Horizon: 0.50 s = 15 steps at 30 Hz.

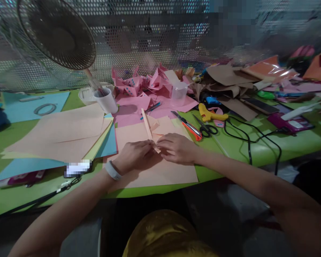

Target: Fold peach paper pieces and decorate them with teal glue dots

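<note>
A narrow peach paper strip (147,125) stretches up and to the left from between my hands, its near end poking out below my fingers. My left hand (135,154), with a pale band on the wrist, pinches the strip from the left. From the right, my right hand (178,148) has its fingers closed on the same strip, fingertips close to the left ones. Beneath them lies a large peach paper sheet (160,176). Small folded peach paper scraps (155,125) rest just beyond my right hand. Exactly how the fingertips press the strip is partly hidden.
Right of the sheet lie an orange utility knife (192,130), black-handled scissors (209,130) and a yellow glue gun (211,113) with black cable. Stacked coloured paper (56,132) and a white cup (106,101) are at left. Crumpled pink paper (139,84) and a fan (59,34) stand behind.
</note>
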Motion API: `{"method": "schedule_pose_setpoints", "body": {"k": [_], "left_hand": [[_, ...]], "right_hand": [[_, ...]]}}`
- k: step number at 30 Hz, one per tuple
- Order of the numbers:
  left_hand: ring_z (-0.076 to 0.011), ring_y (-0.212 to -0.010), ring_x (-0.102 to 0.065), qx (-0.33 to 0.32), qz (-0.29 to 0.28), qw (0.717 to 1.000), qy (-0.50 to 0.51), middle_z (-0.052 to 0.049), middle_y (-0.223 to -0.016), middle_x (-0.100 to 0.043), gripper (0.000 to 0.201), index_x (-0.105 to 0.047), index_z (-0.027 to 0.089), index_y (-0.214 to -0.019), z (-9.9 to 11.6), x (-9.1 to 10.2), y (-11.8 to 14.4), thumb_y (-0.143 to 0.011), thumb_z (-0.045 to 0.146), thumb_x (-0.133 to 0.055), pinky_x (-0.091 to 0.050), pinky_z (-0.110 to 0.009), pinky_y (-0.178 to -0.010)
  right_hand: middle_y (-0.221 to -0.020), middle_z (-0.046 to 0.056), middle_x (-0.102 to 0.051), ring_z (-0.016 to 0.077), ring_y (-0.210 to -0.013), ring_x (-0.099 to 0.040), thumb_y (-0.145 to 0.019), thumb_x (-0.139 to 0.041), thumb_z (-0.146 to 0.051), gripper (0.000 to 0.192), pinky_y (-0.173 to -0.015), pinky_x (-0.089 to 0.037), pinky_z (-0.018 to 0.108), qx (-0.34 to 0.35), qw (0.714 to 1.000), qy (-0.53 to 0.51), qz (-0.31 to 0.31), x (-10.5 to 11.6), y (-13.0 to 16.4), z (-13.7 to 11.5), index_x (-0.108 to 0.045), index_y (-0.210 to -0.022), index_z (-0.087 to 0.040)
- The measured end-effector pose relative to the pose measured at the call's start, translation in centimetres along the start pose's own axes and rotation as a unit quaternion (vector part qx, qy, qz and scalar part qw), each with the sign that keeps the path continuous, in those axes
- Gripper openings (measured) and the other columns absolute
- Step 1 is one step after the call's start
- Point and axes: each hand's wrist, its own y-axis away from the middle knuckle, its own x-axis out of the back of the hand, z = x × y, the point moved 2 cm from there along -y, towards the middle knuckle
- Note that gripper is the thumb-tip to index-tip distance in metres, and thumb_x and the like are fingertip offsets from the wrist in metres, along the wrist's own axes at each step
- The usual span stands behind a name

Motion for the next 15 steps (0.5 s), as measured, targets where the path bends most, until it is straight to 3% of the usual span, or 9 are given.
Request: {"method": "schedule_pose_setpoints", "body": {"k": [6,11,15], "left_hand": [[-0.0184,-0.084,-0.074,-0.001,-0.022,1.000,0.005,-0.007,-0.103,-0.076,0.029,-0.066,0.016,-0.106,-0.4,0.1,0.1,-0.100,0.033,-0.044,-0.060,-0.028,-0.071],[-0.0207,-0.109,-0.068,-0.026,-0.046,0.998,0.039,-0.007,-0.120,-0.071,0.028,-0.063,0.022,-0.118,-0.9,0.8,0.4,-0.098,0.037,-0.050,-0.056,-0.036,-0.096],[-0.0245,-0.124,-0.060,-0.022,-0.055,0.997,0.048,-0.012,-0.135,-0.063,0.050,-0.053,0.018,-0.134,-1.4,0.4,0.9,-0.094,0.047,-0.057,-0.050,-0.041,-0.107]], "right_hand": [[-0.097,0.008,-0.070,0.0202,-0.095,-0.062,-0.097,-0.053,-0.023,0.017,-0.085,-0.051,0.036,-0.070,0.990,-0.119,0.035,-1.3,-0.6,0.5,-0.069,-0.097,-0.019],[-0.090,0.005,-0.066,0.0173,-0.088,-0.062,-0.092,-0.064,-0.027,0.011,-0.080,-0.049,0.031,-0.157,0.961,-0.224,0.044,-1.2,-0.7,0.8,-0.072,-0.091,-0.019],[-0.086,0.003,-0.063,0.0149,-0.081,-0.061,-0.089,-0.065,-0.023,0.008,-0.075,-0.048,0.028,-0.217,0.937,-0.272,0.031,-0.9,-1.1,1.4,-0.070,-0.086,-0.018]]}}
